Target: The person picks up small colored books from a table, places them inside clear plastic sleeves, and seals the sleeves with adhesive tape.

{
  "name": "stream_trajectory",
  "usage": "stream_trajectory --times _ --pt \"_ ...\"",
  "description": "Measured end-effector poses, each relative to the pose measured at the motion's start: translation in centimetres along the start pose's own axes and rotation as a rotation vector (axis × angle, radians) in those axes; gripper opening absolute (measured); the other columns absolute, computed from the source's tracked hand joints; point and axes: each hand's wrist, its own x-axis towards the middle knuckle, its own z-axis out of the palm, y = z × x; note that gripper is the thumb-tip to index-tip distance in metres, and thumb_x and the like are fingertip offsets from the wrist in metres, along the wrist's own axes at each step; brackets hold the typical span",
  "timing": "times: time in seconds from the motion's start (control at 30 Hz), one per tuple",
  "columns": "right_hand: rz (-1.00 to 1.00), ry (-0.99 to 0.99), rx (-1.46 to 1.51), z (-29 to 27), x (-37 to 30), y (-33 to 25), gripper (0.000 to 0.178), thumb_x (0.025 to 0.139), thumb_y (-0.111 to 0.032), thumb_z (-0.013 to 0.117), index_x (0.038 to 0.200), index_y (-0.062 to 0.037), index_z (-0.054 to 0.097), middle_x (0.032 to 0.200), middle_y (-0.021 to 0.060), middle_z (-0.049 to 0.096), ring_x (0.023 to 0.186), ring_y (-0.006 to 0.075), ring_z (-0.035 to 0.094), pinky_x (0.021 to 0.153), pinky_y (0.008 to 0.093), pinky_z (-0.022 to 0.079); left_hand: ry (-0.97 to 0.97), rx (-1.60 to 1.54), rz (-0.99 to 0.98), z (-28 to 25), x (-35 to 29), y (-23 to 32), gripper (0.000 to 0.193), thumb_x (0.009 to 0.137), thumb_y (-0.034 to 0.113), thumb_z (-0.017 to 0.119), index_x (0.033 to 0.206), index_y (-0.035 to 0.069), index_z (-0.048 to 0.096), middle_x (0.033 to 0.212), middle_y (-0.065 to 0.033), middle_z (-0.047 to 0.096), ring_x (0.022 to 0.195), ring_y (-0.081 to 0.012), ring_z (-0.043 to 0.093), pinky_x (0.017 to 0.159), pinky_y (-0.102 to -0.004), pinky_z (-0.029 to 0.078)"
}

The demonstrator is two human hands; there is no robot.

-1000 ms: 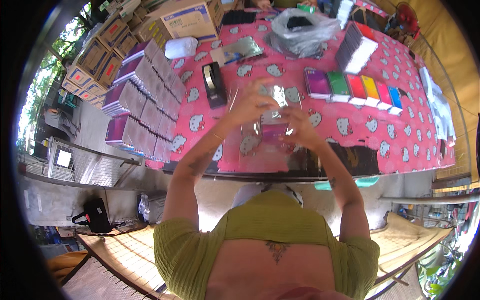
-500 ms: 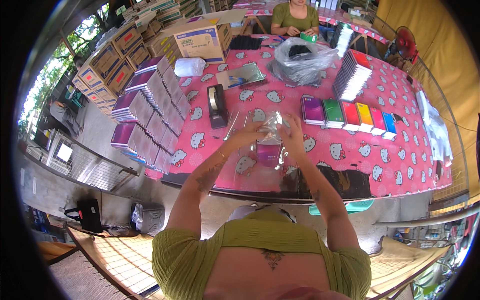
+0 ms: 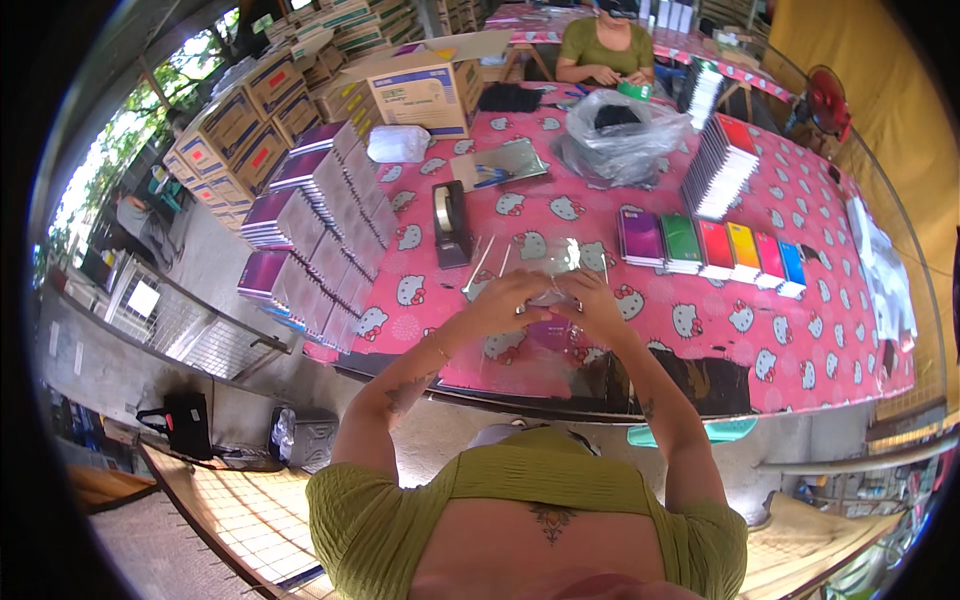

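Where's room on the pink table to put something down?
Bare pink cloth shows in front of the colourful notebook row, plus a smaller patch between the tape dispenser and that row. Crowded: the left, with notebook stacks, and around the left hand, right hand and clear plastic.

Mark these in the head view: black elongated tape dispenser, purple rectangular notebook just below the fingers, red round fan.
Black elongated tape dispenser (image 3: 454, 226): head view, middle of its body.
Purple rectangular notebook (image 3: 553, 334): head view, visible part of its cover.
Red round fan (image 3: 826, 95): head view, front of its guard.
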Motion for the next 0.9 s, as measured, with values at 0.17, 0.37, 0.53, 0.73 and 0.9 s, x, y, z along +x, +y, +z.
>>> stream_trajectory --times 0.17,0.37,0.53,0.73,0.9 --pt "0.185 0.017 0.016 1.3 0.1 0.7 0.037 0.077 -0.01 0.076 0.111 -0.0056 0.064 0.096 0.01 0.066 0.097 0.0296 0.06 0.082 0.0415 0.048 -0.066 -0.058 -0.327 -0.1 1.4 0.3 0.026 0.082 0.024 0.074 0.101 0.007 0.07 0.092 -0.0116 0.071 0.088 -0.032 0.067 0.075 -0.0418 0.053" --pt "0.264 0.102 -0.042 0.9 1.4 0.2 0.044 0.078 -0.007 0.076 0.118 -0.0071 0.056 0.102 0.0108 0.062 0.089 0.0258 0.061 0.076 0.0326 0.052 -0.171 0.23 -0.501 1.3 4.1 -0.4 0.021 0.082 0.026 0.071 0.092 0.008 0.069 0.075 -0.0112 0.068 0.074 -0.0318 0.067 0.068 -0.0426 0.052" --pt "0.688 0.2 0.752 3.2 -0.4 3.4 0.043 0.079 -0.005 0.077 0.118 -0.0045 0.057 0.105 0.0051 0.058 0.097 0.0147 0.056 0.077 0.0291 0.05 0.004 -0.067 -0.581 2.9 3.2 -3.8 0.025 0.078 0.022 0.077 0.094 0.006 0.067 0.085 -0.0115 0.069 0.074 -0.0276 0.067 0.069 -0.0402 0.053" --pt "0.702 0.311 0.626 3.6 -0.4 1.9 0.042 0.079 -0.004 0.076 0.117 -0.003 0.058 0.107 0.0062 0.06 0.097 0.0158 0.057 0.079 0.0302 0.051 0.521 0.562 -0.768 -3.6 -2.9 -14.0 0.024 0.079 0.019 0.075 0.093 0.0 0.068 0.078 -0.0153 0.066 0.074 -0.0305 0.063 0.072 -0.0388 0.05" --pt "0.722 0.302 0.728 3.4 0.2 1.8 0.038 0.081 -0.005 0.075 0.115 -0.0031 0.058 0.103 0.0038 0.061 0.092 0.013 0.057 0.079 0.0282 0.051 0.764 -0.483 -1.227 -4.4 -5.3 -17.9 0.015 0.083 0.017 0.072 0.082 0.002 0.071 0.075 -0.005 0.066 0.064 -0.021 0.06 0.061 -0.0331 0.048"
